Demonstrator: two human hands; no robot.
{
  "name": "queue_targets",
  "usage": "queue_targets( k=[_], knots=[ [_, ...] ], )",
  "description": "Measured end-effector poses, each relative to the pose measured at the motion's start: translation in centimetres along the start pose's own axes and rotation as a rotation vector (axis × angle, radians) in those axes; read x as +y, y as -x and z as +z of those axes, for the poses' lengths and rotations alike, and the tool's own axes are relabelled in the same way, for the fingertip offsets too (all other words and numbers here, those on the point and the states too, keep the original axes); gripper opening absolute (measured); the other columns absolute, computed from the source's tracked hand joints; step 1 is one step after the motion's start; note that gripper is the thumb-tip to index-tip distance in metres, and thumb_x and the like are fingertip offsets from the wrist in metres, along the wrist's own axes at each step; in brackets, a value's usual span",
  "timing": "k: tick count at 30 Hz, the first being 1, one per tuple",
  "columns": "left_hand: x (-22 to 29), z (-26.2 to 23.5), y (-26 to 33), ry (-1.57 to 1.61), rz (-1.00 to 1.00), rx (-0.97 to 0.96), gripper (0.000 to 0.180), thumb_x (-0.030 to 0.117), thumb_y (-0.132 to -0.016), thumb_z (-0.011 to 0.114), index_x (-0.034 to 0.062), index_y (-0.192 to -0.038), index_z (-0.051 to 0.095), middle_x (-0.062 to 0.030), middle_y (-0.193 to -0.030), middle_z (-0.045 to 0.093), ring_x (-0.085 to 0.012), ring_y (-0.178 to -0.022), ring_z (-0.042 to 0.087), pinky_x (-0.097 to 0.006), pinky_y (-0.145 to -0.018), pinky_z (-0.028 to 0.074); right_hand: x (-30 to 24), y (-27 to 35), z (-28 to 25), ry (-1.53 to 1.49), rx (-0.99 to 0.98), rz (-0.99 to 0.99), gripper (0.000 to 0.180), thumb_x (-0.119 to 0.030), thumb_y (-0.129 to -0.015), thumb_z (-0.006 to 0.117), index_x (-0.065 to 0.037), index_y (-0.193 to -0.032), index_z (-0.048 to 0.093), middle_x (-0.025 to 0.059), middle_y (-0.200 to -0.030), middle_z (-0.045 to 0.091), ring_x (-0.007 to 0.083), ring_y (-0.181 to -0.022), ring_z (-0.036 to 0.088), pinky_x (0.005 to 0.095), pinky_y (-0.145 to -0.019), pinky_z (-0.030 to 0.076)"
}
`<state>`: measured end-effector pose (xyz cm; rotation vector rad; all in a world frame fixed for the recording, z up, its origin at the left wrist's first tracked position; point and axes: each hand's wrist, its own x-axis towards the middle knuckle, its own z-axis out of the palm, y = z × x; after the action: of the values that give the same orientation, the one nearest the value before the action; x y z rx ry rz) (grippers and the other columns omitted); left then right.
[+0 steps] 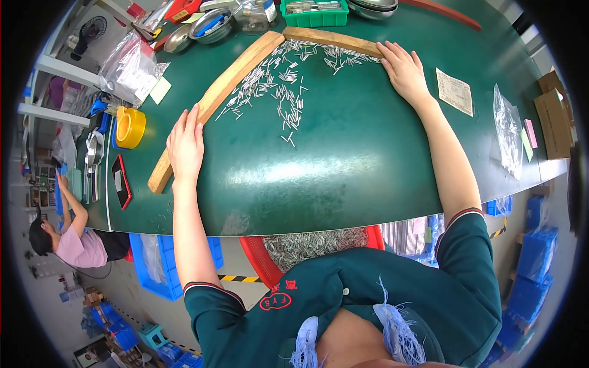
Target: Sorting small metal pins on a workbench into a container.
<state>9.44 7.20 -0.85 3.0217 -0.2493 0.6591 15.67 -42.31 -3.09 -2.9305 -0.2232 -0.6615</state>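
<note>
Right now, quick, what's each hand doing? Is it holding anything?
Left hand: open, fingers resting on the left wooden stick.
Right hand: open, fingers at the right end of the other wooden stick.

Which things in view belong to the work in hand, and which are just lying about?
In use:
- left bar, under the left hand
- right bar, its end touched by the right hand
- loose metal pins between the bars
- probably the red basket, holding similar pins

Apparently lying about:
- yellow roll
- red-edged device
- paper sheet
- green tray
</note>
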Motion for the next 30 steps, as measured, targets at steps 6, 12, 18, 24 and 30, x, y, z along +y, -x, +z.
queue_targets(
  k=[6, 12, 18, 24, 30],
  knots=[
    [1.9, 0.5, -0.9, -0.095, 0.09, 0.174, 0.043, 0.022, -0.1, 0.051, 0.0159, -0.143, 0.049, -0.0133, -0.14, 0.053, -0.0309, -0.13, 0.049, -0.043, -0.109, 0.037, 0.1, 0.0, 0.2, -0.004, 0.069, 0.019, 0.041, -0.03, -0.103, 0.045, -0.019, -0.142, 0.049, 0.0056, -0.145, 0.05, 0.0244, -0.14, 0.039, 0.0501, -0.117, 0.024],
    [12.3, 2.0, -8.0, 0.402, 0.399, 0.013, 0.032, 0.01, -0.094, 0.056, 0.0055, -0.125, 0.061, -0.0124, -0.128, 0.06, -0.0301, -0.119, 0.057, -0.039, -0.101, 0.047, -1.8, 0.0, -1.7, -0.29, 0.167, -0.125, 0.022, -0.02, -0.094, 0.059, -0.01, -0.112, 0.068, 0.0082, -0.109, 0.065, 0.0284, -0.106, 0.059, 0.0411, -0.092, 0.047],
    [16.1, 6.2, -15.2, 0.324, 0.323, -0.044, 0.031, 0.005, -0.091, 0.051, 0.005, -0.119, 0.063, -0.0137, -0.119, 0.062, -0.032, -0.113, 0.059, -0.043, -0.094, 0.05, -3.6, 0.2, -1.3, -0.301, 0.146, -0.15, 0.025, -0.021, -0.093, 0.06, -0.007, -0.112, 0.067, 0.0098, -0.108, 0.065, 0.0302, -0.102, 0.059, 0.0409, -0.092, 0.047],
    [18.1, 7.4, -16.5, 0.207, 0.281, -0.06, 0.028, 0.003, -0.088, 0.05, 0.0046, -0.113, 0.065, -0.0146, -0.11, 0.063, -0.0336, -0.105, 0.061, -0.045, -0.091, 0.05, -4.1, -0.1, -0.4, -0.335, 0.13, -0.093, 0.029, -0.024, -0.093, 0.061, -0.007, -0.116, 0.066, 0.0115, -0.112, 0.064, 0.0304, -0.105, 0.058, 0.0411, -0.093, 0.046],
    [19.0, 7.7, -16.1, 0.519, 0.402, 0.03, 0.026, -0.001, -0.086, 0.053, 0.0052, -0.107, 0.068, -0.0131, -0.107, 0.063, -0.0328, -0.103, 0.06, -0.043, -0.091, 0.049, -6.0, -1.7, -0.3, -0.476, 0.0, -0.1, 0.033, -0.023, -0.095, 0.059, -0.006, -0.123, 0.062, 0.0125, -0.122, 0.061, 0.0322, -0.112, 0.055, 0.0407, -0.101, 0.042]
  ],
)
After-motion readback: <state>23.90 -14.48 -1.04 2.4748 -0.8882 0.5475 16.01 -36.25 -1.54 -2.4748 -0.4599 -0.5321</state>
